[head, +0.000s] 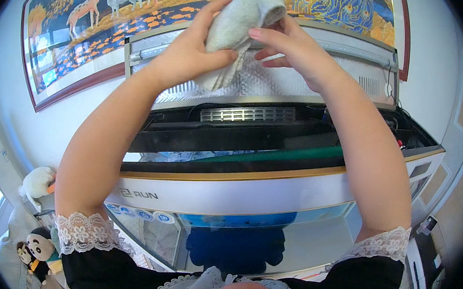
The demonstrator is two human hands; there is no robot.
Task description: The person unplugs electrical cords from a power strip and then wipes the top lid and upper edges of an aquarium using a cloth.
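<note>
Raised near the top middle of the view is a pale grey-white cloth (236, 28), bunched and folded. My left hand (209, 46) grips its left side, thumb across the front and fingers behind. At the cloth's right side, my right hand (289, 45) touches it with thumb and index finger, the other fingers loosely curled; part of the grip is hidden behind the cloth. Below and behind both hands stands a white fish tank (235, 191) with gold trim. Its lid (262, 80), lined with silvery sheet and fitted with a light tube, is raised.
Inside the tank's top are a slotted grille (249, 113) and a green bar (276, 154). A framed deer picture (70, 79) hangs on the wall behind the lid. Plush toys (40, 245) lie at the lower left. A dark-topped white cabinet (420, 267) stands at the lower right.
</note>
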